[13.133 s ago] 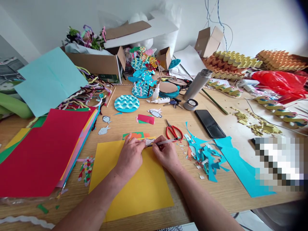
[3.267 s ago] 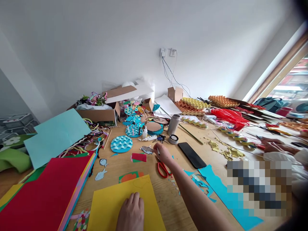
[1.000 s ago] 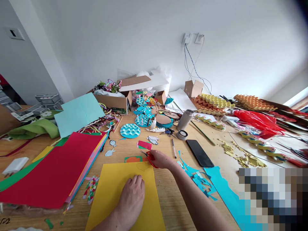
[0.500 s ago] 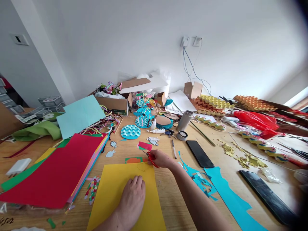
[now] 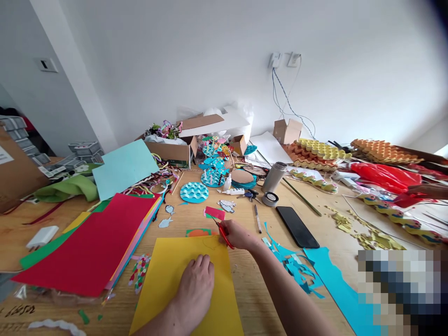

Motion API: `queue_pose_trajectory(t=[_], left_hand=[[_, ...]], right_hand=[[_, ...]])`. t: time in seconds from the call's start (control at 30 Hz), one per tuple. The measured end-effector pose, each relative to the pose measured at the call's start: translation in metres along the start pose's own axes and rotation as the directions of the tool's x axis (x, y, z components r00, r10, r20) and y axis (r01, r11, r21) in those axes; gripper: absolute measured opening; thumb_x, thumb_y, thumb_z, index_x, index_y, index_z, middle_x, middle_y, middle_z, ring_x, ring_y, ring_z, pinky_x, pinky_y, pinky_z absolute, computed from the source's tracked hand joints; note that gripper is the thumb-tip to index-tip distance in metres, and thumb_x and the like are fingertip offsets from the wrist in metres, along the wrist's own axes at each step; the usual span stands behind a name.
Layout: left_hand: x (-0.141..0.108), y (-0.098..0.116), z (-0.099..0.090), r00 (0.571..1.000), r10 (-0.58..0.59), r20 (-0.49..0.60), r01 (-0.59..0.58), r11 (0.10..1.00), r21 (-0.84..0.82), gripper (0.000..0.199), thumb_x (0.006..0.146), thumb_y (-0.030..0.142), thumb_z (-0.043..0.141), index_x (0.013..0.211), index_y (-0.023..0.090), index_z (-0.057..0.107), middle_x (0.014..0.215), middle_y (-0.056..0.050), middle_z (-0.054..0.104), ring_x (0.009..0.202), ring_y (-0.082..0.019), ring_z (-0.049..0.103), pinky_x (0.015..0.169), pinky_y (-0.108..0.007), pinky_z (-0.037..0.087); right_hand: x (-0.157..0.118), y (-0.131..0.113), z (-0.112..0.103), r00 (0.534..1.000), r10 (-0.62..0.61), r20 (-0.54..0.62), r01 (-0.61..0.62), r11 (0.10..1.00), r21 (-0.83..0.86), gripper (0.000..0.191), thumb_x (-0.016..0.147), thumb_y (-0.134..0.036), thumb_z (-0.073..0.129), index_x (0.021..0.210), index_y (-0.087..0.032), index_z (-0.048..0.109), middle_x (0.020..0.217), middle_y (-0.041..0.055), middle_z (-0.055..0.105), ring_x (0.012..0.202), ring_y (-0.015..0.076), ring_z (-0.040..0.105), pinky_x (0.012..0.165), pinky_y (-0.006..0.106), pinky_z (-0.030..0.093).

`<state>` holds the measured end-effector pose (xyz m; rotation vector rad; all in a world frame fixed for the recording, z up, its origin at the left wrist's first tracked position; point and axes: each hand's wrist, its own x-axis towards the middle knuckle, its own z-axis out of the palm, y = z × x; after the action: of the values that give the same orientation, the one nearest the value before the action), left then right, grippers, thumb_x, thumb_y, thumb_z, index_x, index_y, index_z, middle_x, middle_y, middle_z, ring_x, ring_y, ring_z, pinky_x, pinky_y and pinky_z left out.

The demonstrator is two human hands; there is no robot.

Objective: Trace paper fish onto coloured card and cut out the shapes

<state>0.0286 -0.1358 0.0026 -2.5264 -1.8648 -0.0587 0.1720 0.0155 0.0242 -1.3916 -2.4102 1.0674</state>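
Observation:
A yellow sheet (image 5: 161, 280) lies on the table with a faint curved outline drawn near its top right corner. My left hand (image 5: 196, 284) rests on the sheet, its fingers bent and pressed together; I cannot make out anything beneath them. Red-handled scissors (image 5: 226, 235) are held in my right hand (image 5: 238, 234) beside that corner, their blades pointing up and left. Just beyond the sheet's top edge lies a green piece with an orange shape (image 5: 198, 233). Farther back is a small red piece (image 5: 215, 213), and light blue fish cutouts (image 5: 165, 222) lie to the left.
Coloured sheets (image 5: 91, 242) are stacked at left. A wavy blue disc (image 5: 194, 192), a steel bottle (image 5: 275, 176), a pen (image 5: 257, 218) and a black phone (image 5: 297, 226) stand or lie beyond my hands. Blue scraps (image 5: 297, 268) lie right; another person's hand (image 5: 429, 190) is at the far right.
The whole view has shifted, with things appearing farther right. The scissors have tilted slightly, their blades now pointing more upward. My left hand stays on the yellow sheet.

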Motion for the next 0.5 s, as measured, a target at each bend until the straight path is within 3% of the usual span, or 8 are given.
queue_pose_trajectory(t=[0.1, 0.2, 0.33, 0.43, 0.5], left_hand=[[-0.006, 0.001, -0.012, 0.999, -0.029, -0.014, 0.026, 0.984, -0.177, 0.025, 0.083, 0.007, 0.047, 0.1, 0.014, 0.063, 0.1, -0.01, 0.062, 0.094, -0.025, 0.056, 0.083, -0.038, 0.046], [-0.015, 0.001, -0.031, 0.998, -0.038, -0.041, 0.016, 0.901, -0.433, 0.024, 0.084, 0.012, 0.047, 0.104, 0.018, 0.06, 0.105, -0.008, 0.061, 0.098, -0.022, 0.055, 0.087, -0.034, 0.044], [-0.027, -0.003, -0.052, 0.993, 0.107, 0.045, -0.038, 0.664, -0.747, 0.006, 0.077, 0.022, 0.057, 0.082, 0.02, 0.059, 0.089, -0.004, 0.061, 0.081, -0.017, 0.056, 0.073, -0.026, 0.042], [-0.035, -0.01, -0.047, 0.937, 0.305, 0.171, 0.027, 0.427, -0.904, 0.032, 0.077, 0.043, 0.057, 0.057, 0.021, 0.047, 0.063, 0.001, 0.05, 0.062, -0.013, 0.048, 0.06, -0.025, 0.035], [-0.04, -0.017, -0.032, 0.916, 0.311, 0.252, 0.139, 0.344, -0.929, 0.048, 0.071, 0.057, 0.058, 0.048, 0.021, 0.036, 0.051, 0.004, 0.035, 0.054, -0.012, 0.037, 0.056, -0.027, 0.029]], right_hand=[[-0.007, -0.001, -0.003, 1.0, -0.018, -0.012, 0.019, 0.998, 0.064, 0.018, 0.063, -0.007, 0.058, 0.064, -0.019, 0.044, 0.055, -0.0065, 0.047, 0.054, 0.0085, 0.038, 0.049, 0.021, 0.026], [-0.022, -0.008, -0.011, 0.999, -0.041, -0.022, 0.044, 0.989, 0.138, 0.017, 0.065, -0.009, 0.056, 0.067, -0.019, 0.043, 0.058, -0.0065, 0.047, 0.053, 0.0079, 0.04, 0.048, 0.019, 0.028], [-0.048, -0.028, -0.031, 0.988, -0.139, -0.072, 0.156, 0.916, 0.368, 0.017, 0.07, -0.017, 0.058, 0.069, -0.02, 0.041, 0.059, -0.0068, 0.044, 0.051, 0.0072, 0.038, 0.047, 0.019, 0.03], [-0.068, -0.045, -0.052, 0.977, -0.158, -0.146, 0.21, 0.844, 0.494, 0.025, 0.071, -0.024, 0.064, 0.069, -0.021, 0.039, 0.059, -0.0077, 0.038, 0.05, 0.0068, 0.035, 0.045, 0.019, 0.028], [-0.079, -0.055, -0.066, 0.965, -0.142, -0.222, 0.242, 0.815, 0.527, 0.031, 0.073, -0.029, 0.067, 0.069, -0.022, 0.037, 0.06, -0.0076, 0.038, 0.05, 0.0068, 0.034, 0.045, 0.019, 0.029]])
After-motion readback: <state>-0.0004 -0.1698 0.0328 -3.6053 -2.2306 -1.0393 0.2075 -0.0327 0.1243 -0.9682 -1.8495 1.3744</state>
